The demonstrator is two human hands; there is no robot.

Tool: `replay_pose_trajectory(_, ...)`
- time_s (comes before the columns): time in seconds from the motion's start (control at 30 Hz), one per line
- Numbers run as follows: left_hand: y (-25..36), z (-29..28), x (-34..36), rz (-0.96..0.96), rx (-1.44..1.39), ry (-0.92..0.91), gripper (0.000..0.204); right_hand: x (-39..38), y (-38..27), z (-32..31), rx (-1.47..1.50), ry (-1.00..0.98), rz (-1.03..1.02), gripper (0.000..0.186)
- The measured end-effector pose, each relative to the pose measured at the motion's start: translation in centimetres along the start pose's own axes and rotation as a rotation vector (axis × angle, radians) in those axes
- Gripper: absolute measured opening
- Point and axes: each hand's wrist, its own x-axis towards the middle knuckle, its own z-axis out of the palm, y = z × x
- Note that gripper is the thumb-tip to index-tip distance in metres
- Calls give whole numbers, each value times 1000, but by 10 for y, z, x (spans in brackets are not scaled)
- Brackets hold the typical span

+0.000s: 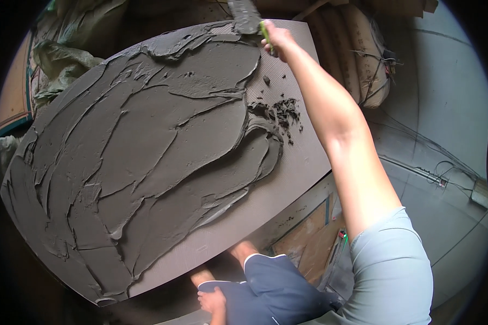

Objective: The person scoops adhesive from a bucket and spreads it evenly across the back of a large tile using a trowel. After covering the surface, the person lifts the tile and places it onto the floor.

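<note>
My right hand grips the green handle of a trowel coated in grey paste, at the top edge of a large grey board. Thick grey mortar covers most of the board in uneven, ridged smears. Crumbled lumps lie on the bare textured strip at its right, beside my outstretched right arm. At the bottom, my left hand rests open on the thigh of my dark blue shorts, fingers slightly bent.
Tied paper sacks lie behind the board at the upper right. Crumpled green sheeting and a wooden panel are at the upper left. Cables run across the grey floor at the right; a wooden sheet lies below the board.
</note>
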Motion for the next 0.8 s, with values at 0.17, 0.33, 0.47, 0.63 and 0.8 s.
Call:
replay_pose_trajectory(0.17, 4, -15, -5, 46, -16, -19, 75, -22, 75, -60, 249, 264, 13, 57)
replay_pose_trajectory(0.33, 9, -31, -17, 110, 51, -2, 68, -197, 240, -103, 237, 185, -152, 21)
replay_pose_trajectory(0.47, 8, -39, -14, 212, 123, 36, 67, -337, 356, -124, 159, 128, 145, 10)
replay_pose_trajectory(0.63, -10, -47, -3, 343, 199, 114, 64, -433, 460, -77, 402, 210, 552, 15)
replay_pose_trajectory(0.8, -27, -48, 6, 414, 321, 199, 63, -506, 546, -27, 181, 273, 579, 23)
